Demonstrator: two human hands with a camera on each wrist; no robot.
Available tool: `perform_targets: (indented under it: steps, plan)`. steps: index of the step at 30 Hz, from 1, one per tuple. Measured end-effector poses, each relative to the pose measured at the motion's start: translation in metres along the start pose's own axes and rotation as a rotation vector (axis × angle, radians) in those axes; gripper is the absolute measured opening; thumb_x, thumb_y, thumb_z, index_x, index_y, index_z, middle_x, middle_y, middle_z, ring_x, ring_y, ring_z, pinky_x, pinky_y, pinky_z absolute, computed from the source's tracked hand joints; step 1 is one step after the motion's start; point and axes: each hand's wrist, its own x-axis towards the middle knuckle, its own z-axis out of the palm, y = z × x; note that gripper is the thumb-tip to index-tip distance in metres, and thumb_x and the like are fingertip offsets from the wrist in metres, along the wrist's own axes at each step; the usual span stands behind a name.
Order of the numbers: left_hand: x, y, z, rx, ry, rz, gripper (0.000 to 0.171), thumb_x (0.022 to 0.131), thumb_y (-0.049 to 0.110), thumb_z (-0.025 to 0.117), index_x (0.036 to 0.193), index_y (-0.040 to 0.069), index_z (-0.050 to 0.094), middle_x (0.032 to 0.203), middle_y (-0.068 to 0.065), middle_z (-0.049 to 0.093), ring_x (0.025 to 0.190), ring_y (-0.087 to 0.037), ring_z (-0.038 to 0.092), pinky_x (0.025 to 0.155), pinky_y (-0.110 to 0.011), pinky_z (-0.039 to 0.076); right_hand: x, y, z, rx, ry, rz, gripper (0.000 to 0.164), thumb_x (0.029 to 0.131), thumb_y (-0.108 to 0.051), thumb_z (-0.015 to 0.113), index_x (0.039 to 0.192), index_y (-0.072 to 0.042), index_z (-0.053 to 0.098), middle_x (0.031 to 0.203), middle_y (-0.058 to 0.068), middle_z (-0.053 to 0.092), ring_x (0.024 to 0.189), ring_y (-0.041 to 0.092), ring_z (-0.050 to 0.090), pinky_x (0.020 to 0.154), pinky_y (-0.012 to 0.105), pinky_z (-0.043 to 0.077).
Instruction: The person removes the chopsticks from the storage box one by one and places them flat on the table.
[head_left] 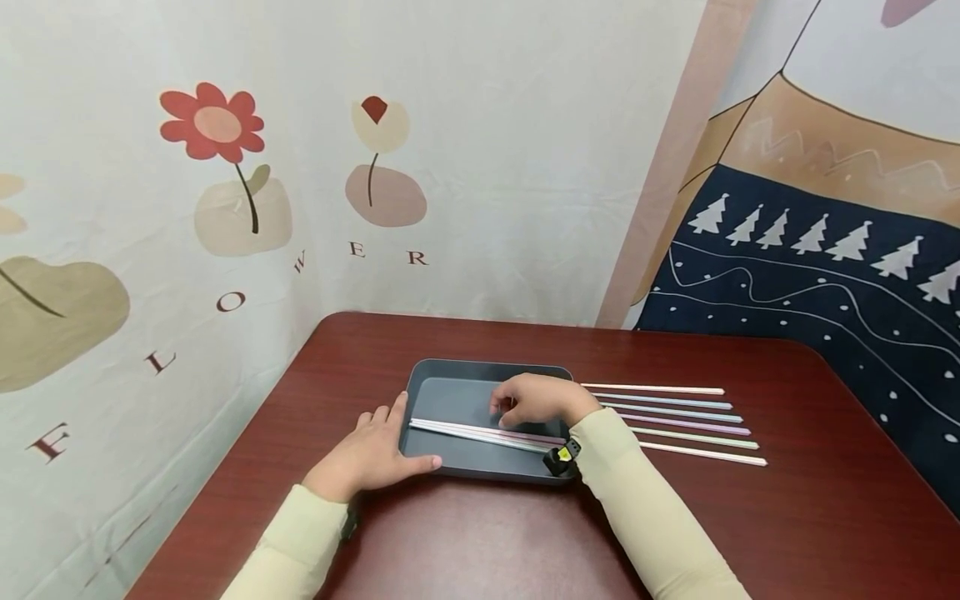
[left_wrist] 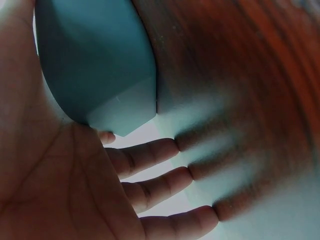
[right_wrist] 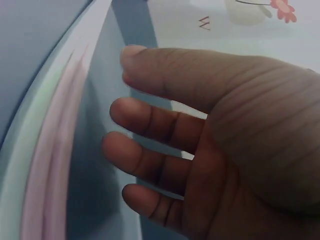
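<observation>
A dark grey rectangular tray (head_left: 453, 398) lies on the table. Several pale pink, white and green chopsticks (head_left: 472, 430) lie together in it along the near side. My left hand (head_left: 367, 457) touches the tray's left end, fingers extended and thumb at the near rim; the left wrist view shows the tray's outer wall (left_wrist: 100, 60) against the palm. Over the tray is my right hand (head_left: 538, 398), its fingers loosely bent and holding nothing. In the right wrist view those fingers hang beside the chopsticks (right_wrist: 52, 150), apart from them. The right wrist and sleeve hide the tray's right end.
To the right of the tray, several pastel chopsticks (head_left: 686, 418) lie spaced in a row on the reddish-brown table (head_left: 495, 533), their left ends partly behind my right arm. A printed curtain (head_left: 510, 167) hangs behind the table's far edge.
</observation>
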Motion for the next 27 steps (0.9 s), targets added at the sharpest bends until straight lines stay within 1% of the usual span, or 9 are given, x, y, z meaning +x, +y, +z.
perform_targets:
  steps: [6,10,16,20,27]
  plan:
    - [0.002,0.000,0.002,0.004,0.002,-0.005,0.129,0.070,0.081,0.065,0.157,-0.001,0.018,0.138,-0.023,0.046,0.118,-0.039,0.043,0.092,-0.050,0.046,0.009,0.003,0.006,0.020,-0.023,-0.018,0.011,0.090,-0.006,0.071,0.096,-0.015,0.070,0.082,-0.007,0.060,0.074,0.008,0.052,0.069,0.027,0.044]
    - [0.002,0.000,0.002,0.000,0.001,-0.003,0.128,0.070,0.080,0.066,0.156,-0.002,0.019,0.139,-0.024,0.045,0.119,-0.040,0.043,0.092,-0.052,0.045,0.012,0.005,0.009,0.021,-0.026,-0.002,0.011,0.090,-0.007,0.072,0.094,-0.018,0.070,0.078,-0.007,0.057,0.070,0.007,0.049,0.066,0.026,0.042]
    - [0.001,0.000,0.002,0.000,0.001,0.000,0.129,0.070,0.081,0.066,0.156,-0.003,0.019,0.139,-0.025,0.045,0.117,-0.040,0.044,0.092,-0.052,0.045,0.014,0.006,0.011,0.020,-0.031,0.003,0.012,0.092,-0.006,0.070,0.094,-0.018,0.069,0.074,-0.007,0.054,0.067,0.007,0.047,0.065,0.025,0.041]
    - [0.001,0.000,0.001,0.000,0.006,0.002,0.130,0.069,0.083,0.065,0.156,-0.003,0.020,0.138,-0.024,0.046,0.116,-0.040,0.045,0.092,-0.052,0.045,0.014,0.006,0.011,0.006,-0.018,0.009,0.014,0.092,-0.005,0.067,0.093,-0.018,0.069,0.074,-0.008,0.054,0.067,0.006,0.048,0.065,0.026,0.042]
    - [0.000,0.002,-0.001,0.000,0.002,-0.003,0.130,0.068,0.083,0.065,0.156,-0.002,0.019,0.137,-0.023,0.047,0.115,-0.038,0.044,0.090,-0.050,0.047,0.013,0.005,0.013,-0.032,0.021,0.045,0.016,0.093,-0.004,0.065,0.092,-0.020,0.068,0.074,-0.007,0.054,0.068,0.007,0.048,0.066,0.027,0.041]
